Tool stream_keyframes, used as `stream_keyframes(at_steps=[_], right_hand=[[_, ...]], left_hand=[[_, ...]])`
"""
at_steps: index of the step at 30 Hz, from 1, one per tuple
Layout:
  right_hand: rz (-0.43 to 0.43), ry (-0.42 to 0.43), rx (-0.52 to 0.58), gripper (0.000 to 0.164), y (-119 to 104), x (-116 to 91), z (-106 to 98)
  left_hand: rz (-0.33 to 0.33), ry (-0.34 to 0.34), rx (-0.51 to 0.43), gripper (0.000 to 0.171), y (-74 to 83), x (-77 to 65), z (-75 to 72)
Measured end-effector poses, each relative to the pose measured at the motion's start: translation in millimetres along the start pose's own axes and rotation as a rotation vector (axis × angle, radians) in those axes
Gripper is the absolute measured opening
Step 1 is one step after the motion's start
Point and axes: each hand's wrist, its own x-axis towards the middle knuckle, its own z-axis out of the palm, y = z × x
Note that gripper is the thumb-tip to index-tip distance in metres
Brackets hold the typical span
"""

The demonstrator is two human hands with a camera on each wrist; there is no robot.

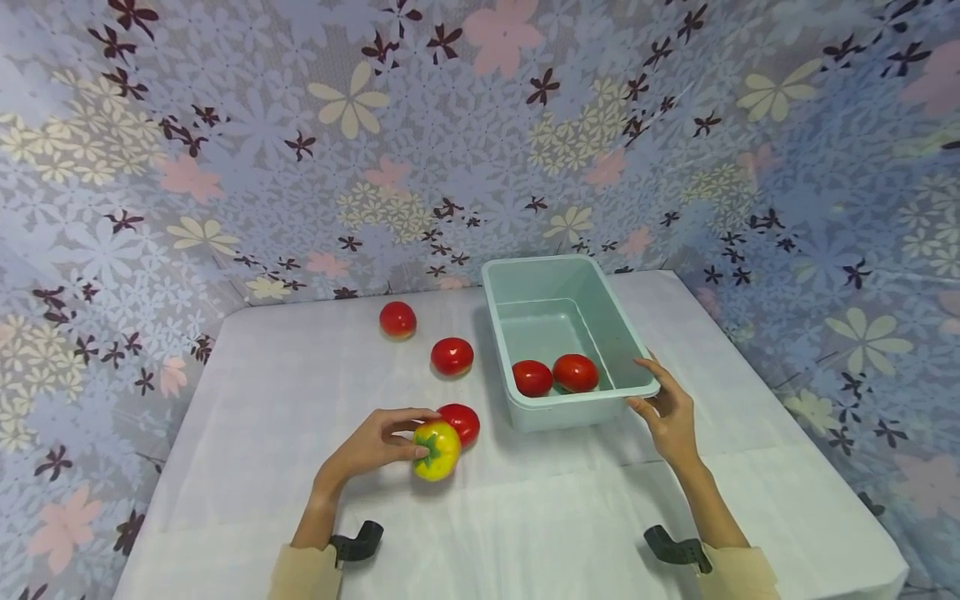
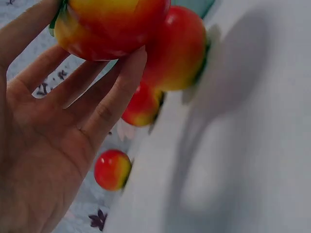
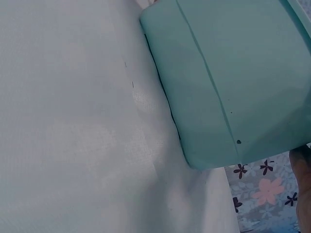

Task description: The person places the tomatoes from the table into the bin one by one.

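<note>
My left hand (image 1: pixel 377 442) holds a tomato (image 1: pixel 441 460) between thumb and fingers, its yellow end and green calyx turned toward me. In the left wrist view that tomato (image 2: pixel 114 29) looks red and yellow, with fingers under it. Right behind it lies another red tomato (image 1: pixel 463 423), partly covered by the held one. At the near right corner of a pale green plastic bin (image 1: pixel 577 416), my right hand (image 1: pixel 671 417) grips the rim, thumb outside and fingers over the side. Inside the bin's near end lie two red tomatoes, one on the left (image 1: pixel 532 379) and one on the right (image 1: pixel 576 373).
Two more tomatoes lie left of the bin, a nearer one (image 1: pixel 452 357) and a farther one (image 1: pixel 398 320). White cloth covers the table (image 1: pixel 525 525). Flowered fabric (image 1: pixel 420 150) hangs behind the table and along its sides.
</note>
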Motion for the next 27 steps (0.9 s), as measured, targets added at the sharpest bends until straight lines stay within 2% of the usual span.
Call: stream_keyframes(at_steps=[6, 13, 17, 22, 27], right_hand=[[0.005, 0.004, 0.013, 0.053, 0, -1, -1], [0.011, 0.009, 0.013, 0.053, -1, -1, 0], [0.009, 0.007, 0.005, 0.054, -1, -1, 1], [0.018, -0.001, 0.002, 0.053, 0, 0, 1], [0.026, 0.005, -0.025, 0.053, -2, 0, 0]], left_hand=[[0.07, 0.032, 0.034, 0.049, 15.7, 17.5, -0.4], [0.151, 0.198, 0.031, 0.051, 37.3, 40.1, 1.6], [0.178, 0.267, 0.008, 0.051, 46.3, 53.2, 5.2], [0.176, 0.273, 0.009, 0.053, 59.7, 64.0, 8.5], [0.196, 0.261, 0.023, 0.052, 81.0, 69.7, 11.9]])
